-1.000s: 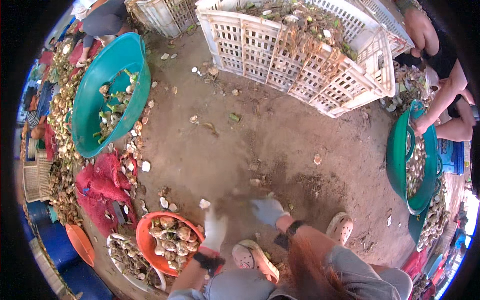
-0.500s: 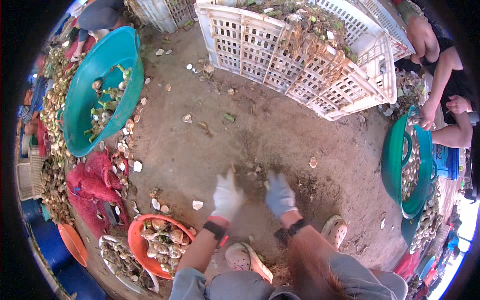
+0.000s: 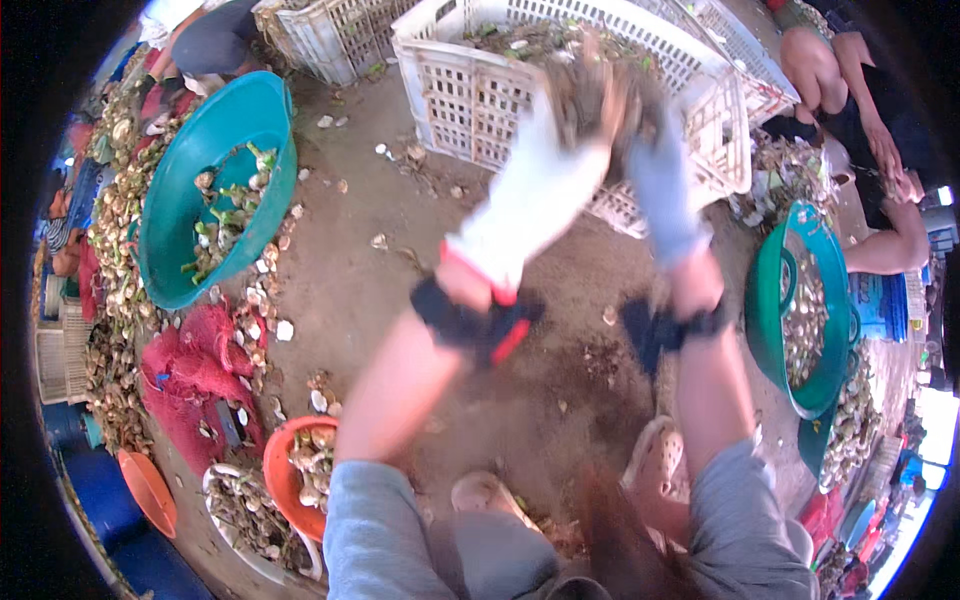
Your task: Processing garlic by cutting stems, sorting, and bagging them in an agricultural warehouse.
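where blurred, both hands grip muddy clump, contents unclear

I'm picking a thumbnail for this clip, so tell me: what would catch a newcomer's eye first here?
First, the two gloved hands, left hand and right hand, raised mid-frame and blurred, gripping a muddy clump of shells in front of the white slatted crate. Next, the big teal tub of shells at upper left, then the red netting and orange basin of shells at lower left.
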A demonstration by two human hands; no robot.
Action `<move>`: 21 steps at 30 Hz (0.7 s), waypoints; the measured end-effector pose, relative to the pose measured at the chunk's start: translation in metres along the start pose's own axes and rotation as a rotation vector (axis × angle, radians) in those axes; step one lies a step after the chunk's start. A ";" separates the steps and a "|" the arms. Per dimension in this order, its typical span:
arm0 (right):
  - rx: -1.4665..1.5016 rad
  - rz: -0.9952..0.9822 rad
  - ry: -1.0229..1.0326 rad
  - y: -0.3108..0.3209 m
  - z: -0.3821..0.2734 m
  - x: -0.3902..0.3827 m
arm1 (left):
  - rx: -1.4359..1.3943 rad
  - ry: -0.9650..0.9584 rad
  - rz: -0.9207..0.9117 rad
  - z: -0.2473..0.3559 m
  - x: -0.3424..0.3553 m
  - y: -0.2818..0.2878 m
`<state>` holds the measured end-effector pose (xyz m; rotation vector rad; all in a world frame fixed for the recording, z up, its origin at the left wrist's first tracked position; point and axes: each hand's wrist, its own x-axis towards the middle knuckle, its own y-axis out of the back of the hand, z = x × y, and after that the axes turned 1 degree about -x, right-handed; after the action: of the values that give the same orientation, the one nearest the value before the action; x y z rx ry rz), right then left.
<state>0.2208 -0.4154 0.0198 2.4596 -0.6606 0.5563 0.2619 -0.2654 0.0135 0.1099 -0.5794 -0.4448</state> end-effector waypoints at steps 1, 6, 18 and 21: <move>-0.049 0.019 0.087 0.019 0.004 0.040 | -0.233 0.064 0.060 0.009 0.030 0.006; -0.546 0.047 -0.063 0.037 0.038 -0.030 | -0.121 0.598 -0.383 -0.020 -0.101 0.041; -0.260 -1.253 -0.647 -0.095 0.046 -0.293 | 0.455 1.332 -0.534 -0.060 -0.302 0.027; -0.282 -1.139 -0.572 -0.067 0.062 -0.258 | 0.417 1.337 -0.452 -0.080 -0.279 0.034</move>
<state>0.0676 -0.3153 -0.1833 2.2349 0.4884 -0.6418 0.1111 -0.1152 -0.1860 0.8728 0.7025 -0.5705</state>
